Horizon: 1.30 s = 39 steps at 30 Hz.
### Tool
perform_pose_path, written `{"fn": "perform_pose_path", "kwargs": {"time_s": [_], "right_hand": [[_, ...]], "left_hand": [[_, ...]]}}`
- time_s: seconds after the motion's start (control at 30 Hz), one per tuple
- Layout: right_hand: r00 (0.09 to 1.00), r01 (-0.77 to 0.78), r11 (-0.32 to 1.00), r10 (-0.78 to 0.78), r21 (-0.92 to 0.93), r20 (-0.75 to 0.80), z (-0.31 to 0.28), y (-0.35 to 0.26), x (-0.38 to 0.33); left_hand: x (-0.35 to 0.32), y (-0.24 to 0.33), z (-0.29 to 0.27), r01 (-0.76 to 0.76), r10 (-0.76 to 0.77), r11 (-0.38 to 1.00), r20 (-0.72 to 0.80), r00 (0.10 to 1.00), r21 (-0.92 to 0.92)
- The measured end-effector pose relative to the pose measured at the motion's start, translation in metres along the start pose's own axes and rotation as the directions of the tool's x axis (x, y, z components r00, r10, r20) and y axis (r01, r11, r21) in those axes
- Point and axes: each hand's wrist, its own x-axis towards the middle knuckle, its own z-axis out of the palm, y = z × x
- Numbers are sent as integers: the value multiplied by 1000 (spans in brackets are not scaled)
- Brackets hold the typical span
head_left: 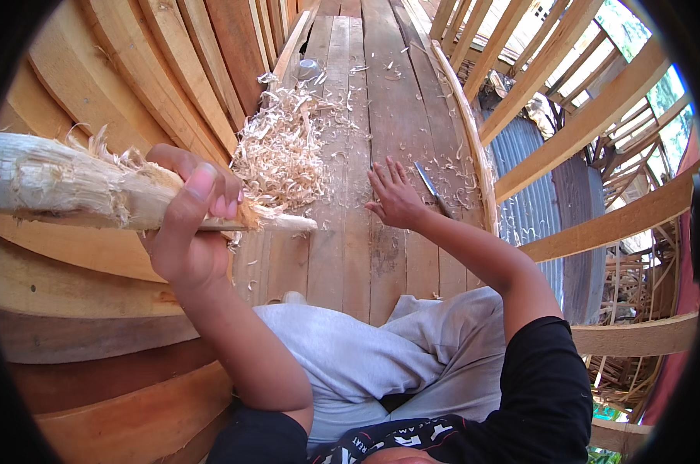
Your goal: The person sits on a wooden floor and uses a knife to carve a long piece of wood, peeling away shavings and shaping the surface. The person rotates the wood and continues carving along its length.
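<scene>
My left hand (pixel 195 209) is wrapped round a thick, pale wooden pole (pixel 71 185) with a rough, frayed surface. The pole runs in from the left edge and narrows to a whittled tip just right of my fingers. My right hand (pixel 397 195) is spread out, palm down, low over or on the plank floor (pixel 357 271); whether it touches the boards I cannot tell. Just right of it lies a knife (pixel 427 182) with a narrow blade and a dark handle, apart from my fingers. A heap of curled wood shavings (pixel 280 147) lies ahead, between my hands.
A slatted wooden wall (pixel 141 77) rises close on the left. Along the right runs a slatted railing (pixel 597 116), with a corrugated metal sheet (pixel 527 209) beyond it. A small clear container (pixel 309 69) stands past the heap. My grey-trousered legs (pixel 365 348) are folded in front.
</scene>
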Motion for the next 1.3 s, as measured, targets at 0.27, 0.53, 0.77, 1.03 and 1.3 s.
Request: {"fn": "perform_pose_path", "kwargs": {"time_s": [0.27, 0.53, 0.77, 1.03, 1.3], "right_hand": [[984, 174, 985, -173, 19, -44, 12, 12, -31], [592, -753, 548, 806, 365, 11, 10, 172, -62], [827, -561, 803, 541, 200, 151, 53, 231, -59], [805, -542, 826, 456, 157, 380, 52, 226, -80], [822, -541, 792, 428, 283, 375, 29, 188, -120]], "left_hand": [[-1, -3, -1, 28, -29, 999, 28, 999, 43], [3, -5, -2, 29, -27, 998, 20, 999, -61], [4, -13, 2, 58, -40, 990, 144, 989, -127], [3, -30, 12, 114, -80, 980, 204, 976, -163], [3, -37, 10, 115, -96, 987, 170, 981, -108]]}}
